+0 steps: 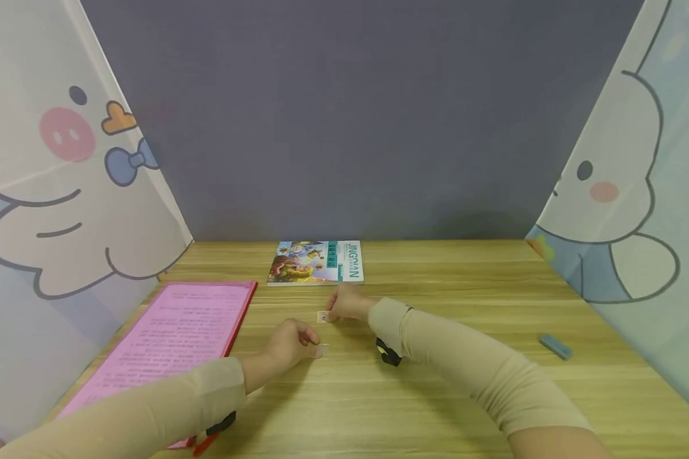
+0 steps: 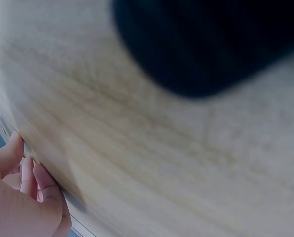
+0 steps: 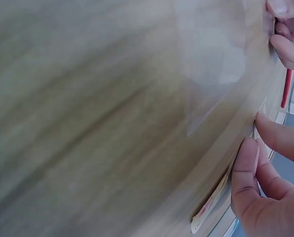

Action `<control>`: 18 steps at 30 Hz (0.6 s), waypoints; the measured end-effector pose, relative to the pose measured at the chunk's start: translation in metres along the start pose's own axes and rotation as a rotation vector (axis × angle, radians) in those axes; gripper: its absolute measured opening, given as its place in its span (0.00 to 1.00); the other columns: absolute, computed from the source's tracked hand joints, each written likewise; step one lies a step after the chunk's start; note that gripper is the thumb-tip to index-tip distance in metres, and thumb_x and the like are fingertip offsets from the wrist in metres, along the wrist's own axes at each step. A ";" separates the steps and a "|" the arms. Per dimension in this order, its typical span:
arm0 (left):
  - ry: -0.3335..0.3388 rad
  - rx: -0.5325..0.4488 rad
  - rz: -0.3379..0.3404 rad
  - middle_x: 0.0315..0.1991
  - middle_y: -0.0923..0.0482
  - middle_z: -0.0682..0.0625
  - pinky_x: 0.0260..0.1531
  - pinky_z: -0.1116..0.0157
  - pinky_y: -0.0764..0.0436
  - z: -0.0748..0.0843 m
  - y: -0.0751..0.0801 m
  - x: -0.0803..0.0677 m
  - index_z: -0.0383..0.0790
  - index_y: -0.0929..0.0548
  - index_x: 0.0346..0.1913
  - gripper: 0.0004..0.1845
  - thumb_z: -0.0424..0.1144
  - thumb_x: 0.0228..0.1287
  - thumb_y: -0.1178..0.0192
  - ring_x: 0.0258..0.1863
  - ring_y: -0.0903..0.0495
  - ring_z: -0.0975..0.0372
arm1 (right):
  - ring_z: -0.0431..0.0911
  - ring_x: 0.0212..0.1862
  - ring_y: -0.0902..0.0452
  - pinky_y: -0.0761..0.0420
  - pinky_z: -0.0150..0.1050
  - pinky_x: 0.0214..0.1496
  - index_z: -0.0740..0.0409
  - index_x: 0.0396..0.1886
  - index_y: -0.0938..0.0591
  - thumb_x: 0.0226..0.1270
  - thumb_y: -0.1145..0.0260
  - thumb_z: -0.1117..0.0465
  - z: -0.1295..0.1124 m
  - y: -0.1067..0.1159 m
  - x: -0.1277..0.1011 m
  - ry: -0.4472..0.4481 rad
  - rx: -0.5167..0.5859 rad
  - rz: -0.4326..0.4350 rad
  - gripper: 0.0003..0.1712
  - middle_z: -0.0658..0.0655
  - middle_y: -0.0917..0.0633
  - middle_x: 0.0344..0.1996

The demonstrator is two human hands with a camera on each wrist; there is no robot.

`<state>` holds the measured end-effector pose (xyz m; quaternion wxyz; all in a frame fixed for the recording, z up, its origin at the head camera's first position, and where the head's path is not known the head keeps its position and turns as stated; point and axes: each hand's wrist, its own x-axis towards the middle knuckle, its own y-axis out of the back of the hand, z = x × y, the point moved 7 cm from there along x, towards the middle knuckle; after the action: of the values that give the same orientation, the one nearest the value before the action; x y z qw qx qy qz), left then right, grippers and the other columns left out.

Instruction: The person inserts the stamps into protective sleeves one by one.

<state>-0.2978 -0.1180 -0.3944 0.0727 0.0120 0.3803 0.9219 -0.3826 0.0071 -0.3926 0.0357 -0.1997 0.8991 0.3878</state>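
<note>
My left hand (image 1: 289, 344) is low over the wooden table, its thumb and fingertips pinching the edge of a small clear plastic piece (image 1: 325, 350). In the right wrist view a clear sleeve (image 3: 213, 59) lies close to the left fingers (image 3: 287, 49). My right hand (image 1: 349, 302), a little farther off, pinches the right edge of a small white picture card (image 1: 322, 317). Its fingertips cover part of the card. Beside the right thumb in the right wrist view lies a thin, colourful printed piece of paper (image 3: 212, 205).
Behind the right hand lies a picture book (image 1: 316, 262). A pink printed sheet on a red-edged board (image 1: 189, 331) is at the left, with a red pen (image 1: 203, 445) near the left sleeve. A blue-grey block (image 1: 555, 346) sits at the right. Cartoon panels flank the table.
</note>
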 end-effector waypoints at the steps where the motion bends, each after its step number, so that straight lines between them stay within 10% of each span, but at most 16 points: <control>1: -0.003 0.000 0.002 0.28 0.23 0.51 0.29 0.69 0.28 0.001 0.000 0.000 0.40 0.15 0.26 0.08 0.32 0.45 0.24 0.29 0.29 0.62 | 0.41 0.24 0.27 0.28 0.29 0.22 0.58 0.28 0.17 0.53 0.24 0.66 -0.001 0.000 0.000 -0.002 -0.006 -0.005 0.08 0.50 0.20 0.22; 18: -0.024 -0.057 -0.036 0.22 0.21 0.52 0.22 0.72 0.29 0.001 0.001 0.002 0.36 0.15 0.23 0.07 0.29 0.46 0.25 0.22 0.29 0.65 | 0.40 0.22 0.27 0.26 0.28 0.22 0.57 0.25 0.17 0.53 0.26 0.68 0.000 -0.001 0.001 0.022 0.022 0.049 0.06 0.50 0.20 0.22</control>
<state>-0.3002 -0.1178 -0.3937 0.0944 0.0142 0.3533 0.9306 -0.3834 0.0056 -0.3934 0.0187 -0.1815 0.9082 0.3767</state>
